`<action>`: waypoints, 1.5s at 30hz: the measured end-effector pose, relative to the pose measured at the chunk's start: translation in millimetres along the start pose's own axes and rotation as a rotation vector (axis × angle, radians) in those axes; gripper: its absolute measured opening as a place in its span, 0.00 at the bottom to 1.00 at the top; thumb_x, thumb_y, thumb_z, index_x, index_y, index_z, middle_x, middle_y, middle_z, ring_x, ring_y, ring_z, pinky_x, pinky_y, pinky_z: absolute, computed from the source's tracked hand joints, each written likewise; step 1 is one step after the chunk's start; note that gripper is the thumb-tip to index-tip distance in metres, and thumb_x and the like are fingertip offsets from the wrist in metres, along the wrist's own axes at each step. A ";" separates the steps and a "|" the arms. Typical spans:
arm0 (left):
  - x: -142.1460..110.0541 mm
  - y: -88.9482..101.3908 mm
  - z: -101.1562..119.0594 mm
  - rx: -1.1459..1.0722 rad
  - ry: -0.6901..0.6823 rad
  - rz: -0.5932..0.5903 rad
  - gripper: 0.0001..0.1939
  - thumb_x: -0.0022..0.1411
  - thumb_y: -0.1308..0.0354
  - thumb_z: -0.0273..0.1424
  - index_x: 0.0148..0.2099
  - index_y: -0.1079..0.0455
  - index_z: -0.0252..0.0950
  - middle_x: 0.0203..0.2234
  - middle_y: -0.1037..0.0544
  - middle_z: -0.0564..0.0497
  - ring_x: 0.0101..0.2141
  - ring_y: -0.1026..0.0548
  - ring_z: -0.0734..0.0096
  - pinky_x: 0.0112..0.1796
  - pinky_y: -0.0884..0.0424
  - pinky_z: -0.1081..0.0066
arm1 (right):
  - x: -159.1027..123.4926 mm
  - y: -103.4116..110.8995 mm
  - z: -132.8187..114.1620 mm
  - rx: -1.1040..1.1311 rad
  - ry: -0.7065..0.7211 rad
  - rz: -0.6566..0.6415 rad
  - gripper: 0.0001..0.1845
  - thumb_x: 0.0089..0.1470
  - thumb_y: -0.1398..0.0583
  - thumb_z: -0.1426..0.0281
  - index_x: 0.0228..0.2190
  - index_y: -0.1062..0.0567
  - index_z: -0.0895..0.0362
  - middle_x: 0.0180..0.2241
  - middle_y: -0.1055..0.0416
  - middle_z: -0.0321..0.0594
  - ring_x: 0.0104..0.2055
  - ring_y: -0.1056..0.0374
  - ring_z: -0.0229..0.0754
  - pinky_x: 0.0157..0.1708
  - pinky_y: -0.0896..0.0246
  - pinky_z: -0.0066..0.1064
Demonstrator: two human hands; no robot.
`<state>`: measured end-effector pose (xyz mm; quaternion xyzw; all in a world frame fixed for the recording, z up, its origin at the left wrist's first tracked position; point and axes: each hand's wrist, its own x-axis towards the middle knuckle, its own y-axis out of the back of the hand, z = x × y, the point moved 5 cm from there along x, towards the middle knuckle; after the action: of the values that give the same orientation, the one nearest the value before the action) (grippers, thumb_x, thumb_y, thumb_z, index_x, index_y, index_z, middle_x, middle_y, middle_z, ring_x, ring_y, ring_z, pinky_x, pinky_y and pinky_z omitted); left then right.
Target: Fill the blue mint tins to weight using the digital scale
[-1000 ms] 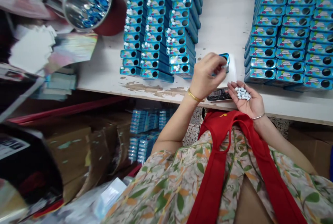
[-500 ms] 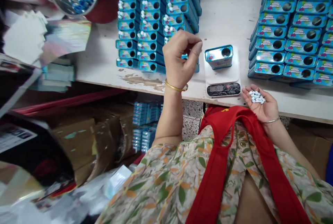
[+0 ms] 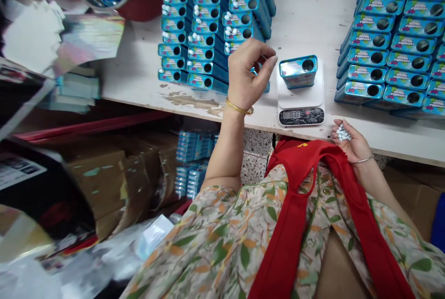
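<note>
My left hand [image 3: 251,73], with a gold bracelet, hovers just left of the scale. Its thumb and fingers are pinched together; whatever they hold is hidden or too small to name. A blue candy tin [image 3: 298,73] with a round hole in its top stands on the white digital scale [image 3: 301,99]. At the table's front edge, right of the scale, my right hand [image 3: 355,145] is palm up. Its fingers curl around a small heap of pale candies [image 3: 343,133].
Rows of blue tins [image 3: 205,53] stand on the left, many with small white candies on top. More tins [image 3: 377,58] fill the right. A metal pot [image 3: 137,0] with shiny blue pieces sits at the back left. Cardboard boxes [image 3: 100,174] lie below the table [image 3: 139,90].
The fingers of my right hand have curled further in around the candies. My left hand keeps its pinch near the scale. The whole view has shifted slightly.
</note>
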<state>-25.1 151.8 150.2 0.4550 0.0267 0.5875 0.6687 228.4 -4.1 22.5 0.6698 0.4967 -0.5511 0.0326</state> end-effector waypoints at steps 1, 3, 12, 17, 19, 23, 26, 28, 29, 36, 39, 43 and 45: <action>-0.1 -1.0 -0.8 -0.001 0.009 -0.007 0.16 0.68 0.47 0.47 0.36 0.32 0.41 0.29 0.28 0.52 0.29 0.30 0.73 0.29 0.33 0.68 | 0.5 0.8 0.7 -0.003 -0.004 0.008 0.11 0.52 0.33 0.67 0.35 0.24 0.61 0.24 0.29 0.36 0.22 0.33 0.31 0.18 0.36 0.18; -0.5 -3.1 -2.5 -0.004 0.019 -0.024 0.17 0.68 0.48 0.48 0.36 0.32 0.41 0.29 0.28 0.52 0.30 0.30 0.73 0.30 0.33 0.68 | 1.4 2.7 2.5 -0.013 -0.016 0.021 0.12 0.52 0.32 0.65 0.35 0.24 0.61 0.24 0.29 0.35 0.22 0.34 0.30 0.19 0.36 0.17; -0.2 -8.7 -4.4 0.019 -0.026 -0.050 0.12 0.70 0.47 0.41 0.37 0.32 0.40 0.30 0.27 0.52 0.30 0.31 0.75 0.28 0.33 0.69 | -9.7 -43.0 -18.7 -0.165 0.062 -0.136 0.25 0.39 0.25 0.59 0.35 0.23 0.60 0.23 0.33 0.32 0.19 0.42 0.27 0.13 0.54 0.17; -0.6 -4.3 3.2 0.077 -0.019 -0.050 0.09 0.71 0.48 0.36 0.37 0.32 0.40 0.29 0.27 0.52 0.30 0.31 0.75 0.29 0.32 0.67 | -8.3 -131.2 -63.6 -0.411 0.247 -0.342 0.21 0.47 0.29 0.59 0.37 0.24 0.59 0.24 0.34 0.33 0.19 0.45 0.27 0.14 0.60 0.20; -2.8 -0.9 4.0 0.082 0.004 -0.046 0.08 0.70 0.47 0.35 0.37 0.32 0.40 0.30 0.26 0.53 0.31 0.30 0.74 0.29 0.32 0.67 | -2.6 -154.8 -75.5 -0.507 0.285 -0.337 0.18 0.50 0.30 0.59 0.36 0.25 0.60 0.23 0.34 0.32 0.19 0.45 0.27 0.14 0.61 0.20; -10.3 5.3 -3.0 0.071 0.048 -0.025 0.09 0.69 0.48 0.37 0.37 0.32 0.39 0.29 0.26 0.53 0.31 0.30 0.73 0.29 0.33 0.67 | 2.2 -167.2 -84.7 -0.595 0.331 -0.299 0.16 0.53 0.32 0.61 0.36 0.26 0.60 0.21 0.35 0.32 0.18 0.46 0.27 0.14 0.60 0.20; -15.4 7.1 -11.5 0.051 0.038 -0.012 0.09 0.70 0.47 0.37 0.37 0.32 0.39 0.30 0.26 0.55 0.30 0.31 0.76 0.29 0.34 0.68 | -3.6 -152.0 -80.5 -0.552 0.333 -0.291 0.16 0.54 0.32 0.60 0.38 0.25 0.59 0.22 0.35 0.32 0.17 0.45 0.27 0.13 0.61 0.19; -17.1 6.9 -16.1 0.036 0.024 0.000 0.09 0.71 0.47 0.37 0.38 0.32 0.39 0.30 0.27 0.55 0.30 0.32 0.78 0.28 0.35 0.68 | -7.4 -133.7 -70.4 -0.510 0.277 -0.295 0.17 0.52 0.32 0.58 0.36 0.24 0.59 0.22 0.35 0.33 0.17 0.46 0.27 0.13 0.62 0.20; -17.2 6.7 -17.7 0.028 0.019 0.007 0.10 0.71 0.47 0.38 0.38 0.32 0.39 0.30 0.27 0.55 0.30 0.33 0.79 0.28 0.35 0.68 | -8.3 -122.4 -63.7 -0.485 0.236 -0.290 0.18 0.51 0.31 0.57 0.35 0.24 0.59 0.22 0.35 0.33 0.17 0.46 0.27 0.13 0.62 0.20; -9.0 -7.8 -18.8 -0.025 0.091 -0.086 0.22 0.60 0.41 0.53 0.49 0.31 0.46 0.43 0.25 0.46 0.40 0.25 0.61 0.35 0.27 0.62 | -7.1 -40.8 -22.5 -0.260 -0.012 -0.142 0.18 0.41 0.30 0.62 0.33 0.21 0.61 0.22 0.33 0.34 0.18 0.44 0.29 0.12 0.55 0.20; -7.3 -23.0 -19.0 -0.057 0.051 -0.160 0.34 0.53 0.36 0.56 0.57 0.35 0.47 0.49 0.27 0.43 0.50 0.27 0.53 0.44 0.25 0.57 | -10.2 -28.3 -18.7 -0.254 0.017 -0.097 0.19 0.41 0.30 0.65 0.36 0.21 0.61 0.23 0.32 0.35 0.19 0.42 0.29 0.13 0.53 0.20; -9.2 -42.6 -25.4 -0.081 -0.023 -0.224 0.30 0.59 0.39 0.52 0.60 0.36 0.48 0.48 0.26 0.46 0.52 0.26 0.54 0.50 0.26 0.54 | -14.4 -31.0 -16.1 -0.320 0.083 -0.108 0.20 0.44 0.29 0.63 0.38 0.20 0.60 0.23 0.33 0.35 0.20 0.42 0.29 0.14 0.53 0.20; -9.6 -45.7 -27.2 -0.085 -0.025 -0.240 0.28 0.61 0.41 0.51 0.60 0.36 0.48 0.48 0.25 0.48 0.51 0.26 0.56 0.51 0.27 0.53 | -14.9 -34.4 -14.0 -0.340 0.084 -0.141 0.20 0.46 0.29 0.62 0.38 0.21 0.59 0.24 0.33 0.35 0.20 0.42 0.30 0.15 0.53 0.20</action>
<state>-8.8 164.5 100.2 0.4271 0.0476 0.4980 0.7532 215.6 12.1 56.8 0.6406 0.6293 -0.4316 0.0860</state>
